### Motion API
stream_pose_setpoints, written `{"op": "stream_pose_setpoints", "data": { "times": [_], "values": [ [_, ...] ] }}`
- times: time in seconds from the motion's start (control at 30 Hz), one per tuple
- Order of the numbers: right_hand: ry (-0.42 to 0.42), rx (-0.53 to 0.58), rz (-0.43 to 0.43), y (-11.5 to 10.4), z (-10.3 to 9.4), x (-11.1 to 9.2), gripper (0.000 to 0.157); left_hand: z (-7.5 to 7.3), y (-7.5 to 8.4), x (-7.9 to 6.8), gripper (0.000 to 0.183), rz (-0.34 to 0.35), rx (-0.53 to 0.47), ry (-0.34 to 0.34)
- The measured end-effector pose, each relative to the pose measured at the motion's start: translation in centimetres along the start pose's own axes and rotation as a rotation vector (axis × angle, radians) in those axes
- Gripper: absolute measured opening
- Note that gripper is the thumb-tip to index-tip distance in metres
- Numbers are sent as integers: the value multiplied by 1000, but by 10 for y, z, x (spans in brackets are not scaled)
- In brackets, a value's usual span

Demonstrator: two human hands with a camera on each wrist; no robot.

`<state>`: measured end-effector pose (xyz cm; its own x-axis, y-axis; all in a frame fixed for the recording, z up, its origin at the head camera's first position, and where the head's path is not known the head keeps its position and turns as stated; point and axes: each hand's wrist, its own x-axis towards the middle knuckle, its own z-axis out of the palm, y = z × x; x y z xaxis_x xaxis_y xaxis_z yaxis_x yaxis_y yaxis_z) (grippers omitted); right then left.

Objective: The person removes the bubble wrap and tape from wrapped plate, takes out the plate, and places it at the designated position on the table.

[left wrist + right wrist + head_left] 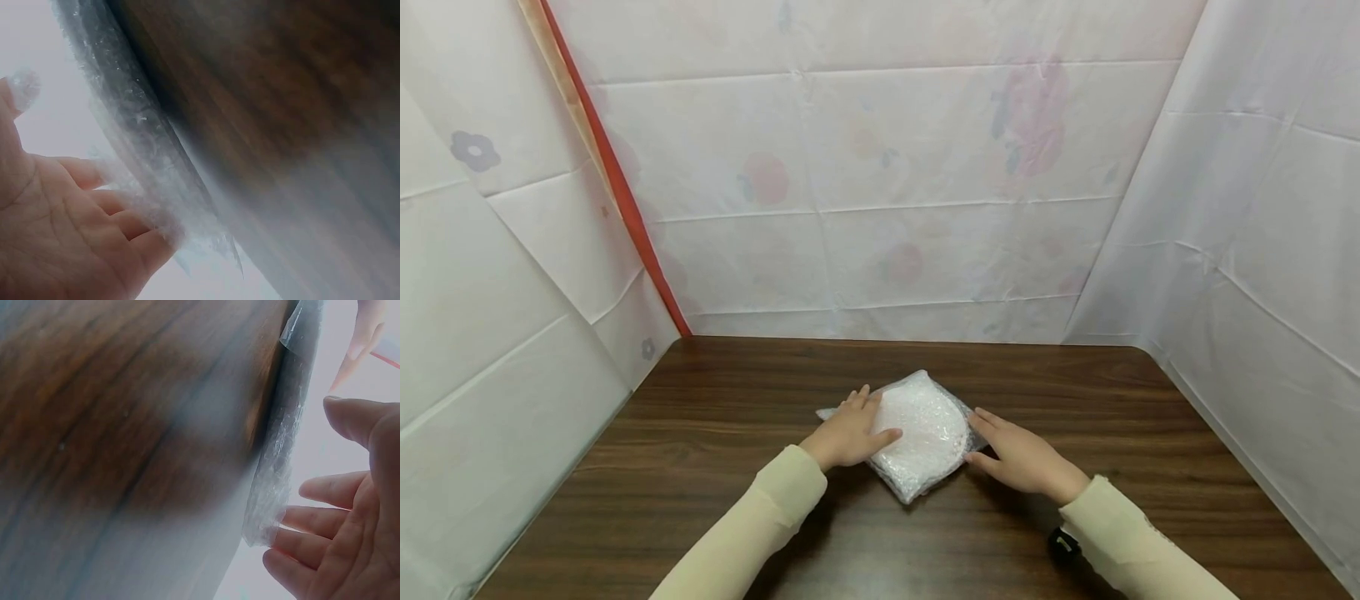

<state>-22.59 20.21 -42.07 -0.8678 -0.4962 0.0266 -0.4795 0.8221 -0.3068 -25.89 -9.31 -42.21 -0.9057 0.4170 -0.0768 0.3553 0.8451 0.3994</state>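
The left hand [850, 433] overlaps the left side of the bubble-wrapped package [925, 433], set cornerwise on the table [700, 442], while the right hand [1022, 456] apparently just touches its right edge, each grip uncurled, fingers extended.

Loads of room toward the worktop [662, 475]'s far corners, but mid-table's blocked by a bubble-wrapped packet [923, 429], left hand [846, 433] and right hand [1022, 457]. Cloth [865, 183] walls off the far edge.
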Motion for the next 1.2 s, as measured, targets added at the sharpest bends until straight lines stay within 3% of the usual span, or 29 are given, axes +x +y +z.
{"op": "stream_pose_setpoints", "data": {
  "times": [0.4, 0.9, 1.2],
  "values": [
    [21, -32, -32, -9, 2, 7, 67, 3, 3, -24, 92, 43, 9, 11],
    [8, -29, -20, -11, 1, 10, 67, 7, 8, -22, 93, 20, 27, -36],
    [105, -72, -58, -15, -6, 11, 63, 8, 11, -22, 92, 14, 34, -45]
  ]
}}
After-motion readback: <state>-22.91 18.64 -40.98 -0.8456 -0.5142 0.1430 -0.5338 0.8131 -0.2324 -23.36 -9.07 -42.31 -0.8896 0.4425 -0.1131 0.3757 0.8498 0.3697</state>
